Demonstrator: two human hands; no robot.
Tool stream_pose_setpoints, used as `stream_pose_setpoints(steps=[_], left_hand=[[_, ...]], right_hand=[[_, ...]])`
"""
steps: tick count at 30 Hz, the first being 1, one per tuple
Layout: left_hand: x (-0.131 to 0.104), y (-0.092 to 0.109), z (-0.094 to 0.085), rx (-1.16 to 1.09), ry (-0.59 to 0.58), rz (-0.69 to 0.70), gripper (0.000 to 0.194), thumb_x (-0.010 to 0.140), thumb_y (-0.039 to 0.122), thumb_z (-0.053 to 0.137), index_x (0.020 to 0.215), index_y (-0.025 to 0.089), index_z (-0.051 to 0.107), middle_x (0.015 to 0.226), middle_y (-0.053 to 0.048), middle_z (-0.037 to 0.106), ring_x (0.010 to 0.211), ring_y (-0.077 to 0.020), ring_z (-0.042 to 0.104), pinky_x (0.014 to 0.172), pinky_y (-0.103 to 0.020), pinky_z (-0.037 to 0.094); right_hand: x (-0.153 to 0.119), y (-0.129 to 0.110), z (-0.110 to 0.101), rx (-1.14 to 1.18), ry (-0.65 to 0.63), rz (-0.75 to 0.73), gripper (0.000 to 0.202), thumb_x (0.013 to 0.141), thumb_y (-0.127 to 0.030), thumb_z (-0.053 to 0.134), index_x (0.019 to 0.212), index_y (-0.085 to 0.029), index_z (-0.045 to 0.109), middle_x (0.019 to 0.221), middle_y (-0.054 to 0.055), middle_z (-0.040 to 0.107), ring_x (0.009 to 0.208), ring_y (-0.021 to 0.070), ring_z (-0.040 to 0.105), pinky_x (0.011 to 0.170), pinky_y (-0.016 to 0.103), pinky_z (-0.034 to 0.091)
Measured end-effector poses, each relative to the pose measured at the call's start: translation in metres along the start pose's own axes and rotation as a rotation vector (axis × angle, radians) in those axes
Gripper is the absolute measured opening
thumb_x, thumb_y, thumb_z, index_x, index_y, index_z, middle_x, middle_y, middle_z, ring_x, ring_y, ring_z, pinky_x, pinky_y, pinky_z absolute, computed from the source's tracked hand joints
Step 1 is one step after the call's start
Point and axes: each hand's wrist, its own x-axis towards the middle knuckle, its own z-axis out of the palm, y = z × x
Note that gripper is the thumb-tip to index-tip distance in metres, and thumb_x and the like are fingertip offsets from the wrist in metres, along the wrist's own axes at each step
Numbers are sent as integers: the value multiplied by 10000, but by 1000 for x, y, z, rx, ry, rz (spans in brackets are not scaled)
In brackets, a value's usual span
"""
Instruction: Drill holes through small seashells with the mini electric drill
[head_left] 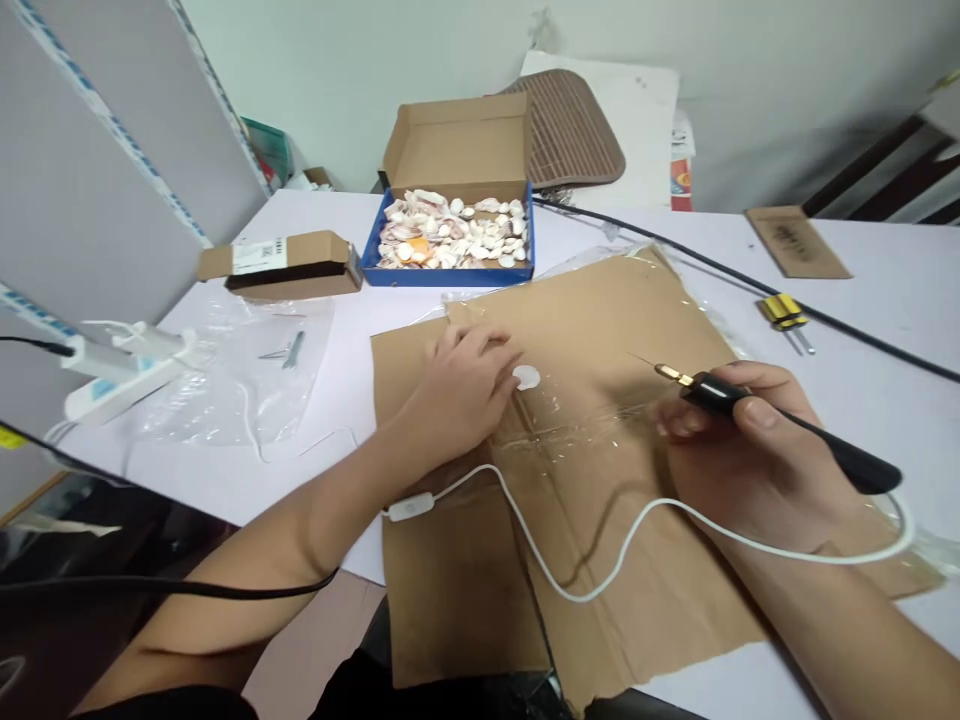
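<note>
Shells (469, 230) fill a blue box (448, 278) beyond the left hand (466, 385), heaped up to its rim; most are white or cream, some pinkish, and an orange piece (418, 245) lies in the near left part. The box's brown lid (465, 145) stands raised at the back. Left of that box, also beyond the left hand, lies a narrow brown carton (300, 287) with a white label; it gapes open, but the dark opening does not show what is inside.

The left hand rests on a cardboard sheet (465, 600), fingers loosely bent and close together, the tips at the edge of a small whitish disc (527, 377). Whether they pinch it or only touch it, I cannot tell. The disc lies flat on the cardboard, between the hands and nearer the left.

The right hand (754, 475) grips a black drill (855, 455) between thumb and fingers, its thin bit pointing toward the left hand, apart from the disc. A white cord (585, 597) curves from the drill below both hands to a switch (411, 507) under the left wrist.

To the left of the left hand, a clear plastic bag (217, 410) lies on the table (330, 215) with a small grey tool (294, 350); whether in or on it is unclear. Beyond the right hand are yellow-and-black screwdrivers (784, 312).
</note>
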Motion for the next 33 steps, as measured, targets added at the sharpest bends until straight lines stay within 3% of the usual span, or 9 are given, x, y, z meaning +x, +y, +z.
stream_pose_setpoints(steps=[3, 5, 9, 11, 14, 19, 25, 28, 33], left_hand=[[-17, -3, -24, 7, 70, 37, 438, 1112, 202, 471, 1496, 181, 681, 1588, -137, 644, 1420, -365, 543, 1203, -591, 427], [-38, -8, -44, -48, 56, 102, 381, 1105, 235, 482, 1382, 193, 740, 1376, -106, 766, 1266, -310, 653, 1144, -516, 487], [-87, -24, -68, -231, -314, -88, 223, 1021, 422, 680, 1083, 260, 820, 1076, -32, 815, 993, -249, 733, 894, -380, 580], [-104, -32, -66, -384, -435, -268, 225, 983, 474, 736, 1046, 286, 842, 986, -13, 818, 900, -228, 736, 796, -333, 580], [-112, -39, -55, -495, -420, -388, 256, 947, 513, 779, 967, 270, 855, 879, -18, 804, 813, -220, 711, 742, -318, 556], [-109, -34, -45, -431, -417, -404, 252, 925, 492, 785, 844, 261, 843, 779, -12, 775, 718, -202, 653, 645, -284, 481], [-98, -39, -56, -337, -424, -274, 257, 962, 482, 744, 821, 292, 843, 813, -19, 797, 742, -223, 688, 676, -297, 504], [-80, -41, -61, -378, -303, -210, 323, 976, 589, 730, 854, 315, 851, 820, -18, 799, 722, -229, 676, 636, -304, 495], [-44, -20, -58, -557, 134, -115, 324, 999, 580, 740, 893, 287, 830, 804, -34, 764, 694, -215, 633, 577, -306, 468]], right_hand=[[2, 1, 3, 4, 14, 22, 165, 670, -257, 889, 827, -272, 843, 643, -18, 694, 493, 149, 521, 511, 342, 423], [3, -1, 3, -6, 9, 42, 193, 638, -224, 900, 813, -266, 832, 677, -21, 705, 488, 139, 516, 513, 350, 427], [3, -4, 2, -13, -21, 62, 198, 634, -252, 924, 810, -267, 834, 621, -17, 685, 498, 154, 532, 524, 347, 434], [2, -4, 1, -3, -70, 74, 187, 664, -292, 934, 827, -276, 844, 583, -13, 674, 511, 170, 556, 542, 350, 457], [0, -4, -1, 12, -176, 76, 179, 725, -331, 944, 874, -286, 857, 618, 5, 709, 515, 167, 571, 564, 358, 482], [-5, -12, -8, -54, -307, -16, 189, 800, -365, 920, 954, -285, 844, 724, 45, 762, 572, 196, 652, 578, 372, 509], [-14, -27, -7, -148, -383, -106, 170, 885, -368, 878, 1017, -283, 813, 834, 38, 718, 695, 205, 681, 614, 363, 560], [-19, -30, -3, -163, -341, -188, 174, 911, -384, 846, 1047, -287, 798, 811, 33, 672, 705, 211, 652, 612, 371, 554], [-24, -31, -1, -198, -352, -257, 194, 948, -369, 794, 1125, -293, 770, 798, 39, 652, 715, 230, 625, 603, 392, 536]])
